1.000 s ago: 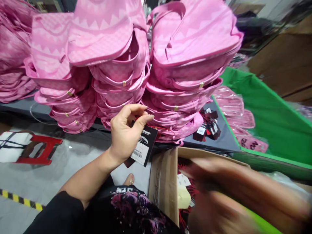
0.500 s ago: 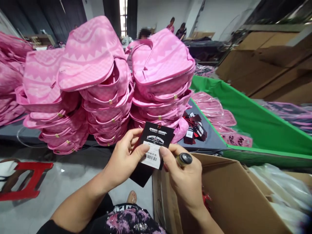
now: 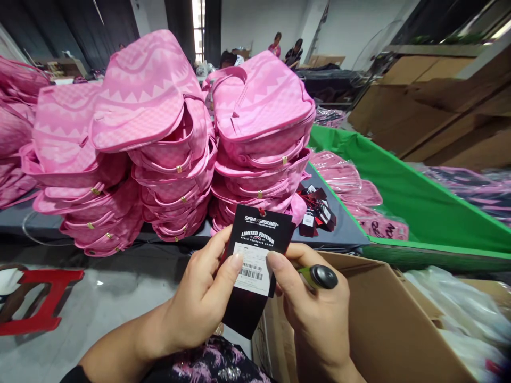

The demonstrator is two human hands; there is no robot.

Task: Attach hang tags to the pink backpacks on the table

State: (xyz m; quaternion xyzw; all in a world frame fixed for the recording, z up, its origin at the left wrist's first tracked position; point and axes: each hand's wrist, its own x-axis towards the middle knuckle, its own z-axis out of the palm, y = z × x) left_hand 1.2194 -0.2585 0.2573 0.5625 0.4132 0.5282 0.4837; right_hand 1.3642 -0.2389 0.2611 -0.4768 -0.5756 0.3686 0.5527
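Black hang tags [image 3: 257, 234], the front one bearing a white barcode label [image 3: 252, 268], are held up between both hands. My left hand [image 3: 203, 287] pinches the left edge, its thumb on the label. The right edge is gripped by my right hand [image 3: 319, 314], thumb also pressed on the label. A marker pen [image 3: 319, 276] with a black end is tucked in that same hand. Behind the tags rise stacks of pink backpacks [image 3: 263, 101] on a dark table. A pile of similar black tags [image 3: 317, 210] lies right of the stacks.
At right, a green-walled bin [image 3: 383, 181] holds plastic-wrapped pink pieces [image 3: 343, 175]. A cardboard box [image 3: 383, 314] stands open at my right front, beside clear plastic bags [image 3: 463, 303]. A red stool [image 3: 43, 300] is on the floor at left. People [image 3: 294, 53] are in the background.
The hang tags and both hands have come slightly down and nearer to me, and the printed label now shows more fully. The grip on the tags and marker stays the same.
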